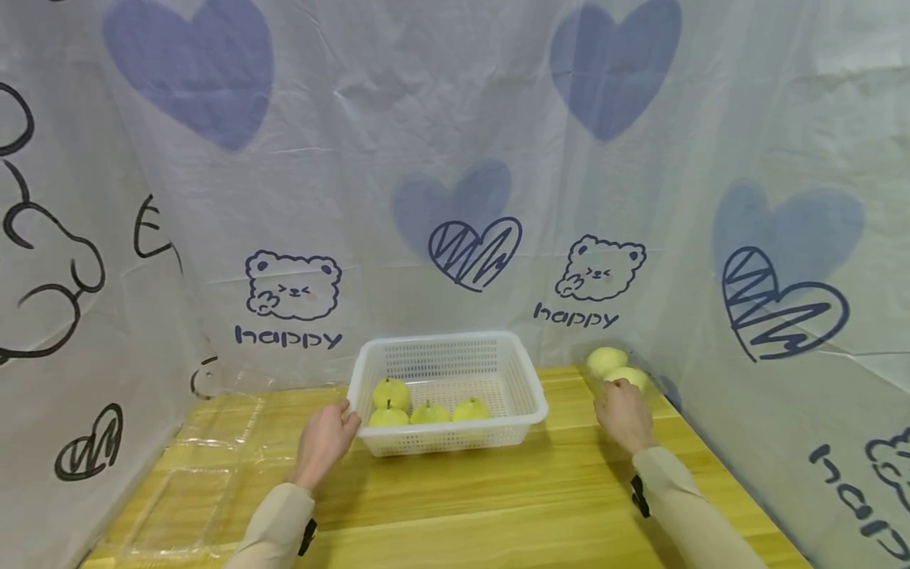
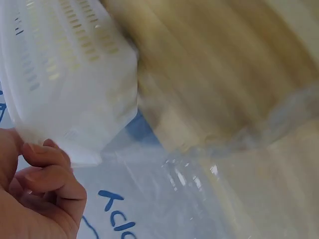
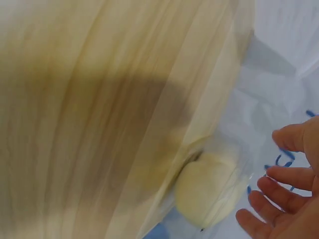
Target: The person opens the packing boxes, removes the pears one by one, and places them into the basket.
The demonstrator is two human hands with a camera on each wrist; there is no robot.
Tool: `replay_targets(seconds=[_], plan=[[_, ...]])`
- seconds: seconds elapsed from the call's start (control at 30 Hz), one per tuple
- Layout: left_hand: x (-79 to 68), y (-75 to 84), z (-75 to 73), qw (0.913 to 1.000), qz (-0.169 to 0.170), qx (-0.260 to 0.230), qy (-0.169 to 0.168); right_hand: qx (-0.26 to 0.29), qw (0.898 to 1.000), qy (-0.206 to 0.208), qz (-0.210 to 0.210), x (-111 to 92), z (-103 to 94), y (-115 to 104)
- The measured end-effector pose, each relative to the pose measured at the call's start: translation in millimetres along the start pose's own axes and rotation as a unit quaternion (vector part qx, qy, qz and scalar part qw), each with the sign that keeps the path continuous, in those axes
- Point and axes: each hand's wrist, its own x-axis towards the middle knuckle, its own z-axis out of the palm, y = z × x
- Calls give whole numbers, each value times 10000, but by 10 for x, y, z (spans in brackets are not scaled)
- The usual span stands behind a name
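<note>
A white perforated plastic basket [image 1: 448,434] stands on the wooden table, with several yellow-green pears [image 1: 430,412] along its front and left side. My left hand [image 1: 329,441] holds the basket's left front corner, its fingers curled at the rim in the left wrist view. To the right, two more pears [image 1: 607,361] lie close together by the curtain. My right hand [image 1: 626,412] is at the nearer pear [image 1: 631,378] and partly covers it. In the right wrist view, the fingers [image 3: 281,194] are spread, with a gap between them and a pear [image 3: 209,189].
Clear, creased plastic [image 1: 181,506] lies over the left part of the wooden table [image 1: 455,514]. White curtains [image 1: 370,158] printed with hearts and bears enclose the back and both sides, meeting the table's edges.
</note>
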Motion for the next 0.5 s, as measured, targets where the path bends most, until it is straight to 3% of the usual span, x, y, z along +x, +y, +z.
replay_targets(seconds=[0.23, 0.5], plan=[[47, 41, -51, 9987, 212, 474, 21, -307, 9995, 118, -16, 39, -36, 112], [21, 50, -81, 9977, 257, 633, -12, -413, 9972, -564, 280, 76, -50, 102]])
